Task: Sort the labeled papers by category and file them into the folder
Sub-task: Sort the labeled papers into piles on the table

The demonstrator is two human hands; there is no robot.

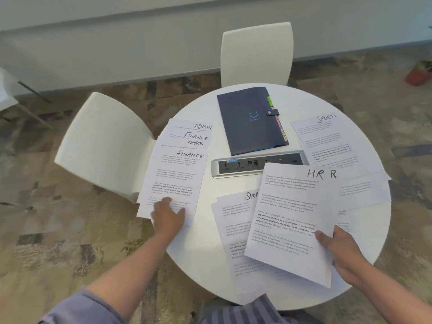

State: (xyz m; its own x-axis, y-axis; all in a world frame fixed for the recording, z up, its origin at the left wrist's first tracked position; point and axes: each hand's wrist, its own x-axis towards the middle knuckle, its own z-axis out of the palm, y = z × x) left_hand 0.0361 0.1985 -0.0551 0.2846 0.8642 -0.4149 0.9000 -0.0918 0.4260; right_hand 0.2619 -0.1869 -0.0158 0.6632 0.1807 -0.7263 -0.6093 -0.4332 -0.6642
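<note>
We see labeled papers spread over a round white table [205,230]. Left stack [177,169] is fanned so headings show: ADMIN, FINANCE, SPORTS, FINANCE on top. Left hand [167,216] lies flat on its near end, fingers straight, gripping nothing. Right hand [339,247] pinches the HR sheets [289,220] at their right edge, thumb on top, fingers underneath; the sheets are tilted, lifted above a SPORTS page [233,220] lying on the table. Another SPORTS page [332,139] sits at far right w/ more sheets [367,190] beneath & beside it.

The folder [251,120], dark blue, snapped closed, colored tabs along its right edge, lies at the far middle of the table. Just nearer than it, a silver power strip [254,166] is set into the tabletop.

Around the table: two white chairs, one at the far side [257,52], one at left [102,146]. Floor is patchy brown-grey carpet [58,230]; pale wall [117,43] behind; a potted plant [419,74] at right edge.
</note>
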